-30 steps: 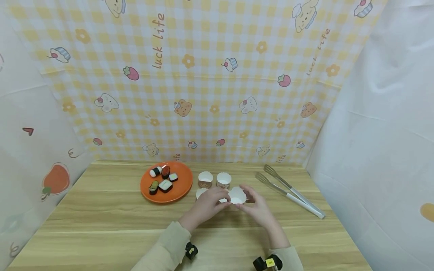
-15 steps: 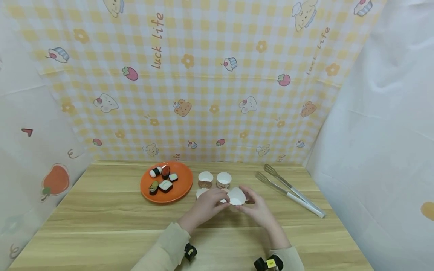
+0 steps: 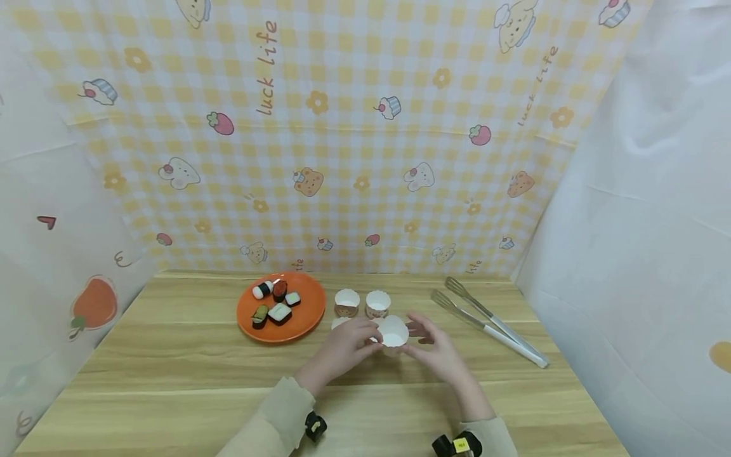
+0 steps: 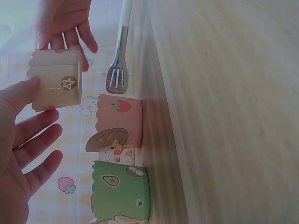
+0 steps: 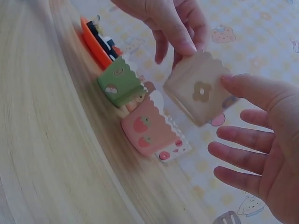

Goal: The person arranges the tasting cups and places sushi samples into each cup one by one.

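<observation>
A beige paper baking cup (image 3: 393,333) with a scalloped rim is held up in front of the other cups. My left hand (image 3: 345,349) pinches its wall between thumb and fingers. My right hand (image 3: 436,355) is on its other side, thumb against the wall, fingers spread and mostly straight. In the left wrist view a pink baking cup (image 4: 119,123) and a green one (image 4: 121,189) stand on the table beyond my left hand. Two more baking cups, one at back left (image 3: 346,311) and one at back right (image 3: 377,306), stand behind; the front ones are partly hidden by my left hand.
An orange plate (image 3: 311,311) with several sushi pieces (image 3: 280,313) sits to the left. Metal tongs (image 3: 491,324) with slotted heads and white handles lie at the right. A yellow checked cloth (image 3: 342,146) rises behind the wooden table (image 3: 171,355).
The beige baking cup has shifted slightly left along with my left hand. My right hand's fingers have drawn away from the cup's side a little to the right.
</observation>
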The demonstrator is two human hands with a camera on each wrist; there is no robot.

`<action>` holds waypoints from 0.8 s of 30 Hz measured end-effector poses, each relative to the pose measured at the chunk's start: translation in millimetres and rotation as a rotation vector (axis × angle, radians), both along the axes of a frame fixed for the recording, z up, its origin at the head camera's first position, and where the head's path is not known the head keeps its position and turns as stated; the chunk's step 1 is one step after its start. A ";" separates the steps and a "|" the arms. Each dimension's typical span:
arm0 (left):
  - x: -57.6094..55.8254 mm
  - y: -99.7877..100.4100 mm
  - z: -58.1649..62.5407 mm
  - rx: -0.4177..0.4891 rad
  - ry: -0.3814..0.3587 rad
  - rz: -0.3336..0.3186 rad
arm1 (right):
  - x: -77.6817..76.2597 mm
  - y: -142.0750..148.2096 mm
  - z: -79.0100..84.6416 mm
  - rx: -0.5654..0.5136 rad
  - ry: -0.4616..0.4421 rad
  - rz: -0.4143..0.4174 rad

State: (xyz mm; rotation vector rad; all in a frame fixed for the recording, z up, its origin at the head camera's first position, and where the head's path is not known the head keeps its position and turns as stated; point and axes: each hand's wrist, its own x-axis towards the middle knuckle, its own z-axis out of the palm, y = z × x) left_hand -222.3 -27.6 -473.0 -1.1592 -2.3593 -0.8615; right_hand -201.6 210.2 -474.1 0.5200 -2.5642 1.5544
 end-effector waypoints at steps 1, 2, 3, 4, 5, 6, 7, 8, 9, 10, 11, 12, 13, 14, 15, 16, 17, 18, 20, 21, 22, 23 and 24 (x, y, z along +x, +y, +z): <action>0.1 -0.6 0.4 -0.004 -0.005 0.000 | 0.8 0.7 1.0 -0.003 0.000 -0.007; 0.3 -1.3 0.8 -0.005 -0.011 -0.003 | 2.1 1.2 2.6 -0.004 0.001 -0.015; 0.6 -2.2 1.1 -0.006 -0.016 -0.005 | 3.4 1.6 4.7 -0.008 0.004 -0.022; 0.8 -3.1 1.0 -0.006 -0.023 -0.009 | 4.7 2.4 6.6 -0.011 0.006 -0.031; 1.3 -4.0 1.2 -0.004 -0.025 -0.012 | 6.5 3.0 9.6 -0.007 0.015 -0.039; 1.5 -5.0 1.0 -0.005 -0.025 -0.013 | 7.2 4.3 10.9 -0.013 0.016 -0.053; 1.9 -6.1 0.9 -0.004 -0.024 -0.016 | 7.5 6.3 11.6 -0.010 0.023 -0.067; 2.2 -7.3 1.0 -0.001 -0.025 -0.019 | 7.5 8.8 11.8 -0.010 0.022 -0.085; 2.5 -8.5 0.7 0.001 -0.020 -0.023 | 6.6 11.8 10.8 -0.010 0.020 -0.105; 2.7 -9.6 0.5 0.005 -0.016 -0.028 | 5.5 15.5 9.0 -0.013 0.017 -0.125; 3.0 -10.7 0.6 0.009 -0.010 -0.032 | 3.9 19.4 6.9 -0.012 0.017 -0.145; 3.0 -12.0 0.2 0.014 -0.007 -0.039 | 1.8 23.6 3.7 -0.021 0.007 -0.169; 3.3 -13.3 0.1 0.018 -0.001 -0.042 | 0.4 27.3 2.0 -0.012 0.014 -0.186; 3.6 -14.5 0.3 0.022 0.001 -0.047 | -0.6 30.5 1.1 -0.010 0.014 -0.204; 4.0 -15.8 0.2 0.025 0.003 -0.048 | -1.6 33.4 0.2 -0.005 0.020 -0.219; 4.4 -17.2 0.3 0.027 0.002 -0.047 | -2.2 36.0 -0.1 0.002 0.027 -0.232; 4.8 -18.5 0.3 0.028 -0.001 -0.047 | -2.9 38.4 -0.1 0.015 0.036 -0.247; 5.1 -19.8 -0.2 0.026 -0.003 -0.046 | -3.2 40.4 0.1 0.025 0.043 -0.262; 6.0 -22.2 -0.9 0.018 -0.005 -0.040 | -4.2 44.0 0.6 0.048 0.058 -0.290; 6.3 -23.4 -1.7 0.014 -0.002 -0.035 | -4.8 45.9 0.6 0.061 0.062 -0.304; 6.7 -24.5 -2.1 0.012 -0.002 -0.036 | -5.4 47.6 0.8 0.072 0.070 -0.317; 7.2 -25.7 -2.4 0.011 0.000 -0.036 | -6.0 49.3 0.9 0.083 0.078 -0.330; 7.7 -26.9 -2.7 0.009 0.002 -0.035 | -6.5 51.0 1.0 0.090 0.083 -0.341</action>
